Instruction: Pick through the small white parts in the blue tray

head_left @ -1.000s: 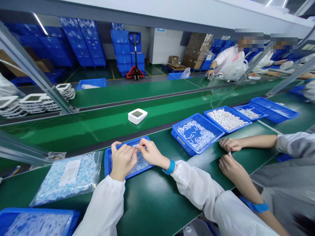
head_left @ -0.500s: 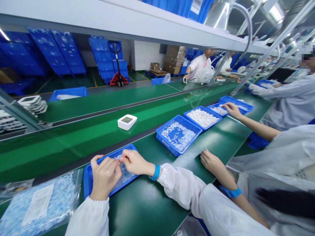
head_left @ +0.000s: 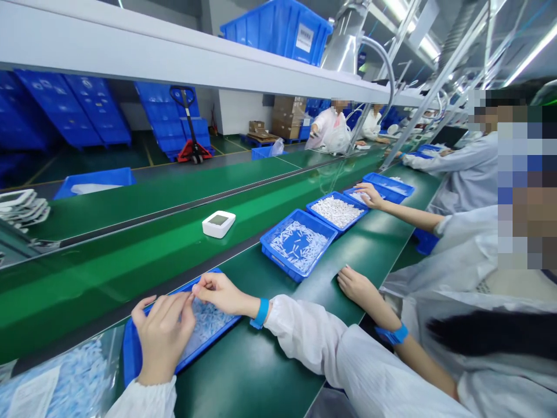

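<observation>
My left hand point(head_left: 163, 334) and my right hand point(head_left: 221, 295) meet fingertip to fingertip above a blue tray point(head_left: 130, 354) of small clear and pale-blue pieces point(head_left: 204, 325). Both hands are pinched closed. Whatever lies between the fingertips is too small and too covered to name. A blue band circles my right wrist. Beyond the tray, a white device point(head_left: 219, 224) with a grey screen rests on the green conveyor belt point(head_left: 143, 255). To the left of my left hand lies a clear bag point(head_left: 82, 371) of light-blue pieces with a white label.
Right of my hands stand a blue tray point(head_left: 298, 244) of pale strips and another tray point(head_left: 337, 210) of white pieces. A co-worker's hand point(head_left: 359, 287) rests on the bench; the other hand point(head_left: 369, 194) reaches a farther tray. White frames point(head_left: 24, 209) are stacked at left. A shelf point(head_left: 174, 55) crosses above.
The view has turned to the right, so most things appear shifted left. My hands stay pinched together over the tray. The white device remains on the belt.
</observation>
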`<action>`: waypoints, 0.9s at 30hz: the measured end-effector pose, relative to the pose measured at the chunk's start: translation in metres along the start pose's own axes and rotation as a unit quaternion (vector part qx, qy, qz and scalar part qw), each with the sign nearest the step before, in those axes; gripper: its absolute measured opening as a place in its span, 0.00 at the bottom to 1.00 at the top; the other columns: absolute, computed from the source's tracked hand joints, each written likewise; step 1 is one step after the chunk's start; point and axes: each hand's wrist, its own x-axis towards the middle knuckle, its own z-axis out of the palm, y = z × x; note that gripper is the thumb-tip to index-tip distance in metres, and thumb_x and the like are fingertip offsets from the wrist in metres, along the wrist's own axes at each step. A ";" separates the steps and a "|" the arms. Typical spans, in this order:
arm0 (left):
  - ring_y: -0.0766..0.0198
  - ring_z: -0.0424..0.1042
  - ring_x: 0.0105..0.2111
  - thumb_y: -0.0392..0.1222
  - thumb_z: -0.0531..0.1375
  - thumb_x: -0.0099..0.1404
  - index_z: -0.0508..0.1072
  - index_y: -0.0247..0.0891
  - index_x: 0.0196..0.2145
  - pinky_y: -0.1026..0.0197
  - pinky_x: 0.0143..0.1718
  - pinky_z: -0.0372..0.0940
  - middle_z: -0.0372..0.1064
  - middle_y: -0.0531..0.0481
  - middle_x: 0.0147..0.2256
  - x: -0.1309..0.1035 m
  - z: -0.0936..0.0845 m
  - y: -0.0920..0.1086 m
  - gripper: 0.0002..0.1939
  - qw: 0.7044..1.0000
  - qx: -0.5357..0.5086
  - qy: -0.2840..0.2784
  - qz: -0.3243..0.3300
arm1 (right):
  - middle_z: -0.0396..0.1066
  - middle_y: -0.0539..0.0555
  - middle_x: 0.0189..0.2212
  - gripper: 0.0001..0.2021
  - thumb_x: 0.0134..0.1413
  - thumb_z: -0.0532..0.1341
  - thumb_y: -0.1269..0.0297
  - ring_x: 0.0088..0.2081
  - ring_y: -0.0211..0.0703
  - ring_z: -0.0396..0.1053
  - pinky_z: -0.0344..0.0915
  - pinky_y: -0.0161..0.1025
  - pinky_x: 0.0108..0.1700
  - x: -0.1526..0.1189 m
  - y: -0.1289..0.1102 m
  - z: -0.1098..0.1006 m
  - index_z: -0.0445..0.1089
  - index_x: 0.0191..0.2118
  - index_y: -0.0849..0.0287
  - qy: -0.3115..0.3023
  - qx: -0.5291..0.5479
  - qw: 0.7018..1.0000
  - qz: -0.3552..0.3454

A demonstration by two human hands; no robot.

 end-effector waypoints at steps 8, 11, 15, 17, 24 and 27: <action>0.59 0.72 0.31 0.37 0.57 0.60 0.71 0.41 0.31 0.51 0.44 0.55 0.75 0.52 0.30 -0.004 0.006 -0.007 0.03 1.000 -0.013 0.005 0.017 | 0.62 0.46 0.19 0.21 0.46 0.63 0.44 0.22 0.31 0.57 0.54 0.31 0.25 0.001 0.009 -0.004 0.64 0.25 0.61 -0.003 0.013 1.000 0.018; 0.57 0.72 0.31 0.39 0.58 0.60 0.71 0.41 0.32 0.51 0.43 0.56 0.75 0.52 0.29 -0.006 0.009 -0.011 0.03 1.000 -0.020 0.009 0.022 | 0.62 0.46 0.18 0.22 0.44 0.63 0.43 0.21 0.31 0.56 0.53 0.31 0.24 0.002 0.011 -0.004 0.64 0.25 0.61 0.000 0.001 1.000 0.024; 0.57 0.72 0.32 0.39 0.58 0.60 0.71 0.41 0.32 0.51 0.43 0.56 0.75 0.51 0.30 -0.008 0.011 -0.013 0.03 0.999 -0.024 0.003 0.026 | 0.62 0.45 0.19 0.22 0.43 0.64 0.43 0.21 0.31 0.56 0.53 0.31 0.24 0.002 0.010 -0.005 0.65 0.25 0.61 0.005 -0.006 0.999 0.039; 0.57 0.72 0.32 0.40 0.57 0.61 0.71 0.41 0.32 0.51 0.43 0.56 0.75 0.50 0.30 -0.007 0.010 -0.013 0.03 0.999 -0.026 0.001 0.029 | 0.62 0.46 0.19 0.22 0.42 0.64 0.43 0.21 0.31 0.56 0.53 0.31 0.24 0.002 0.008 -0.005 0.65 0.25 0.61 0.006 -0.006 0.999 0.045; 0.58 0.72 0.31 0.40 0.58 0.60 0.71 0.40 0.32 0.51 0.43 0.56 0.75 0.50 0.29 -0.006 0.007 -0.011 0.03 0.999 -0.040 0.018 0.032 | 0.64 0.46 0.20 0.20 0.43 0.66 0.46 0.24 0.33 0.61 0.57 0.32 0.28 0.001 0.003 -0.003 0.68 0.28 0.61 0.035 0.051 0.997 0.039; 0.57 0.72 0.32 0.41 0.58 0.61 0.71 0.41 0.31 0.51 0.43 0.56 0.74 0.50 0.29 -0.008 0.006 -0.011 0.04 0.999 -0.039 0.015 0.016 | 0.65 0.45 0.20 0.21 0.36 0.70 0.51 0.24 0.34 0.63 0.60 0.33 0.30 0.001 -0.002 -0.009 0.68 0.32 0.61 0.049 0.116 0.991 0.038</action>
